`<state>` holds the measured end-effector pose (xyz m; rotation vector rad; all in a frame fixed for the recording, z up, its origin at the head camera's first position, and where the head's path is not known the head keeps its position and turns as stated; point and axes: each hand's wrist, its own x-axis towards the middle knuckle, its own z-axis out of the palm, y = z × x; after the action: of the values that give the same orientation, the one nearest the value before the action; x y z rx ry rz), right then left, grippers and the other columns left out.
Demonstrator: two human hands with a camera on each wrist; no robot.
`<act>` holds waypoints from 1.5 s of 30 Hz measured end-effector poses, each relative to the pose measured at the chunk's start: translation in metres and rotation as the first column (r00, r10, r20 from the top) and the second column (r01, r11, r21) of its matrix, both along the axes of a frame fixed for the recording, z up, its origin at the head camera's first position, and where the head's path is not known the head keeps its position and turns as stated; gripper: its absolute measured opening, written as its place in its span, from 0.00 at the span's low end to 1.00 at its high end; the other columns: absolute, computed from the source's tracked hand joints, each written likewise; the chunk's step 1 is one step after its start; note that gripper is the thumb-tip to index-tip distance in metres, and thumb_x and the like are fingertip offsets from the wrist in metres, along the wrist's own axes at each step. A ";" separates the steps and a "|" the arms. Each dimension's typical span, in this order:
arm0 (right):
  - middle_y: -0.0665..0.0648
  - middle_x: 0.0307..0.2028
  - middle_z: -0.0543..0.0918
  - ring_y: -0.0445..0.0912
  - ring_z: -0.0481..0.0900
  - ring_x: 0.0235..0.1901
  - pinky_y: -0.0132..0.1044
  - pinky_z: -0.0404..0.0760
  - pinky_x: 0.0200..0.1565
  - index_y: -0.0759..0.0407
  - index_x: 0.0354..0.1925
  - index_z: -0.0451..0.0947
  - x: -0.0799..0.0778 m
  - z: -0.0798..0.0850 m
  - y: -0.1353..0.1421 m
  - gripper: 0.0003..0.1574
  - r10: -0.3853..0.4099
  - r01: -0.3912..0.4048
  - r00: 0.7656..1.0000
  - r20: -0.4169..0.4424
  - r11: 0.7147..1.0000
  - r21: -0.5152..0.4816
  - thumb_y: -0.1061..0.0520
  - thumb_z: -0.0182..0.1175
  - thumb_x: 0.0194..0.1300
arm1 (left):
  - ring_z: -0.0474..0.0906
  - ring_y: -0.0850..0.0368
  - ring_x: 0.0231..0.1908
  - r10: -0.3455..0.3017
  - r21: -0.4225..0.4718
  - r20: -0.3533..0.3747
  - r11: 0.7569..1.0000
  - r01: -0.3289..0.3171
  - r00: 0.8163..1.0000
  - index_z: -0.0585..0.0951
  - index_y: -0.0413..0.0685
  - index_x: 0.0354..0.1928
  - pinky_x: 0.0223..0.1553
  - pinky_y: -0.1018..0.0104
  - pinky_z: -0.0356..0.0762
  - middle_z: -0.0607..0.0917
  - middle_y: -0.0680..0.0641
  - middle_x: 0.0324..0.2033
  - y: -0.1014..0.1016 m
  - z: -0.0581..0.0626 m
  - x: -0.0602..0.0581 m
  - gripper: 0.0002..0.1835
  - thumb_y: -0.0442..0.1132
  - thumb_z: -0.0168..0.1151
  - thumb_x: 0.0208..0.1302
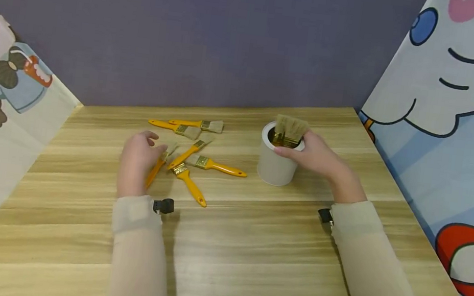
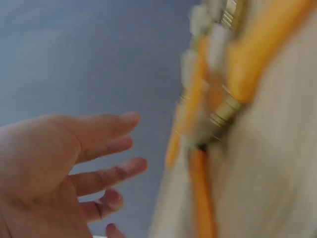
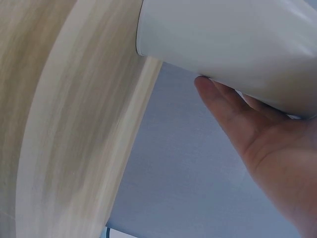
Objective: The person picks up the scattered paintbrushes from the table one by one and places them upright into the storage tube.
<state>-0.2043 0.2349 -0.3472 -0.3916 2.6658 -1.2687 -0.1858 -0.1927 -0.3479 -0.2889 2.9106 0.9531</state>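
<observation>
A white can (image 1: 276, 169) stands upright on the table, with paintbrush bristles (image 1: 291, 126) sticking up from its mouth. My right hand (image 1: 321, 156) grips the can near its rim, thumb across the front; in the right wrist view its fingertips (image 3: 203, 84) lie against the can's side. On the left, my left hand (image 1: 138, 158) hovers with loosely bent, parted fingers beside a paintbrush (image 1: 155, 171), holding nothing. In the left wrist view the palm and spread fingers (image 2: 131, 166) show apart from the blurred brushes.
More yellow-handled paintbrushes (image 1: 191, 188) lie heaped at the table's centre-left, some crossing each other. Two others lie behind, including one brush (image 1: 212, 125) farthest back. A grey wall (image 1: 214, 41) borders the wooden table (image 1: 242, 252) at the back; printed panels (image 1: 461, 96) flank it.
</observation>
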 end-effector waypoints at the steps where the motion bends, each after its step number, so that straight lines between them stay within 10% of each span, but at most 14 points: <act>1: 0.69 0.73 0.72 0.64 0.69 0.75 0.66 0.67 0.74 0.61 0.77 0.63 0.000 0.000 0.000 0.51 0.002 -0.002 1.000 -0.002 1.000 -0.003 0.38 0.71 0.69 | 0.77 0.30 0.64 -0.018 0.001 0.029 1.000 0.018 0.999 0.72 0.39 0.75 0.64 0.35 0.76 0.77 0.29 0.69 -0.004 -0.004 -0.002 0.31 0.49 0.60 0.78; 10: 0.69 0.76 0.69 0.64 0.67 0.77 0.66 0.66 0.75 0.62 0.78 0.60 -0.001 -0.001 0.002 0.54 0.000 0.000 1.000 0.001 1.000 0.010 0.37 0.70 0.70 | 0.77 0.37 0.59 -0.112 0.006 0.229 0.993 0.114 0.967 0.73 0.36 0.71 0.63 0.41 0.77 0.77 0.31 0.67 -0.021 -0.019 -0.031 0.33 0.55 0.58 0.79; 15: 0.68 0.76 0.69 0.63 0.66 0.77 0.66 0.65 0.76 0.61 0.79 0.60 -0.001 -0.003 0.002 0.54 0.011 -0.011 1.000 0.012 1.000 -0.008 0.37 0.70 0.70 | 0.76 0.46 0.44 -0.167 -0.078 0.342 0.976 0.205 0.925 0.82 0.34 0.52 0.48 0.52 0.78 0.82 0.38 0.45 -0.020 -0.014 -0.042 0.27 0.56 0.58 0.79; 26: 0.69 0.77 0.67 0.64 0.65 0.78 0.66 0.65 0.76 0.61 0.80 0.58 -0.001 0.001 0.003 0.54 0.008 -0.008 1.000 0.007 1.000 0.005 0.38 0.69 0.71 | 0.73 0.51 0.32 -0.213 -0.182 0.352 0.940 0.289 0.912 0.77 0.41 0.31 0.39 0.57 0.76 0.76 0.45 0.29 -0.018 -0.006 -0.052 0.19 0.48 0.61 0.76; 33: 0.68 0.77 0.68 0.63 0.66 0.78 0.65 0.65 0.76 0.61 0.79 0.59 0.000 -0.002 0.000 0.53 0.014 -0.014 1.000 0.008 1.000 -0.005 0.38 0.70 0.70 | 0.74 0.45 0.41 -0.271 -0.225 0.381 0.900 0.372 0.884 0.79 0.32 0.52 0.47 0.49 0.77 0.81 0.35 0.45 -0.022 -0.008 -0.055 0.19 0.45 0.56 0.77; 45: 0.67 0.77 0.68 0.62 0.66 0.77 0.65 0.67 0.75 0.60 0.79 0.59 0.000 -0.003 0.002 0.53 0.020 -0.020 1.000 -0.001 1.000 -0.009 0.38 0.70 0.71 | 0.60 0.57 0.25 -0.304 -0.199 0.372 0.897 0.396 0.877 0.67 0.50 0.25 0.35 0.59 0.67 0.61 0.54 0.20 -0.029 -0.011 -0.059 0.21 0.47 0.64 0.75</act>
<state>-0.2045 0.2364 -0.3505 -0.4192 2.6506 -1.2750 -0.2447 -0.2219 -0.3594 0.0714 2.6374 0.4031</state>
